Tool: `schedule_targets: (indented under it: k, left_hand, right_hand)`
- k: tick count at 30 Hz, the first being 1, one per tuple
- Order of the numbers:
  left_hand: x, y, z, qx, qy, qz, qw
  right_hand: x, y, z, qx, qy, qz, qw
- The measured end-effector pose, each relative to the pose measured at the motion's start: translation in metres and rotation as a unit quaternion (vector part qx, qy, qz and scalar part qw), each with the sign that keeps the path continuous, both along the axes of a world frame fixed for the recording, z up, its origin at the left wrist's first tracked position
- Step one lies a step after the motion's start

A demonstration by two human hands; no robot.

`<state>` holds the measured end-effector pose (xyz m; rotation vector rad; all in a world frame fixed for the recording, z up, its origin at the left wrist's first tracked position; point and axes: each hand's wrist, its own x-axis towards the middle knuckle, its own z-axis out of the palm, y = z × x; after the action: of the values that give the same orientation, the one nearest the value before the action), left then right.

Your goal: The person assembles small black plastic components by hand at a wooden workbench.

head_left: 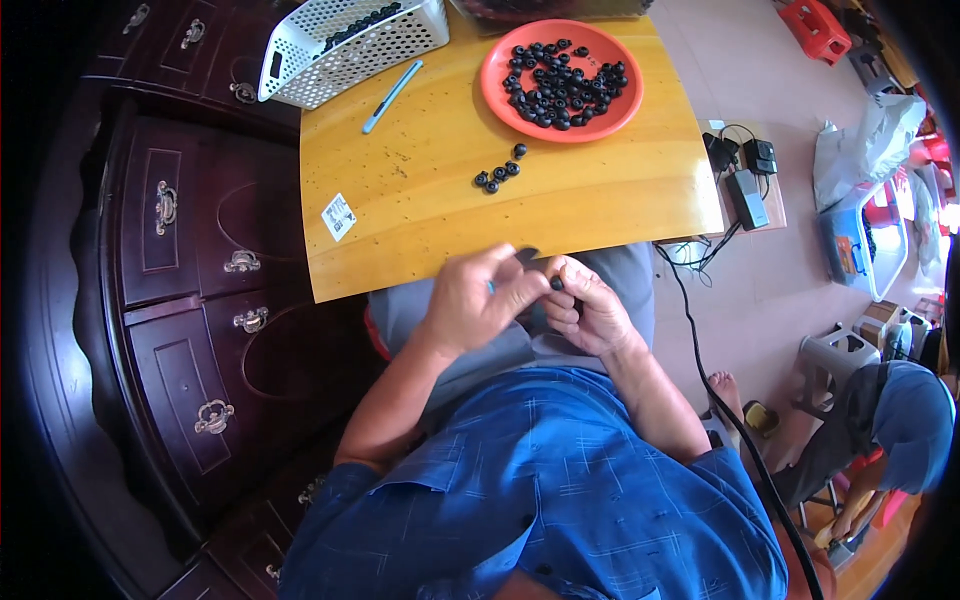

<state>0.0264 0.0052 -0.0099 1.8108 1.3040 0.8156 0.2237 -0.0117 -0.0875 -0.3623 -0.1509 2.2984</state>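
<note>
Black rounded piece (557, 283): found at 3 o'clock, just off the dial's centre, over the lap and short of the table (420, 235). We record the right hand (590, 305) pinching it between thumb and fingers. The left hand (478, 300) is curled at about 9 o'clock from the piece, its thumb tip just beside it. A dark tip and a spot of turquoise show among the left fingers, possibly a small tool; the view is too poor for us to tell whether that hand grips it.

On the table we note, at 12 o'clock, a small cluster of similar loose pieces (499, 172). At 1 o'clock stands 1 red plate (490, 98) bearing many more. At 11 o'clock we find 1 slim blue tool (392, 97) lying near a white perforated basket (362, 68), which also contains black pieces. At 10 o'clock lies 1 white label (339, 217). Beyond the table, we log dark wooden drawers (225, 215) at 9 o'clock and power adapters (746, 198) at 2 o'clock.
</note>
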Motion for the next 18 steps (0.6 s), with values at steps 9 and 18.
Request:
schedule_targets:
  k: [9, 18]
  left_hand:
    - [-0.019, 0.058, -0.007, 0.104, 0.243, 0.103, 0.959]
    - [-0.014, 0.069, -0.023, 0.157, 0.276, 0.101, 0.943]
  right_hand:
    - [-0.001, 0.008, -0.009, 0.052, -0.069, 0.023, 0.996]
    - [0.001, -0.001, -0.015, -0.006, -0.045, 0.015, 0.999]
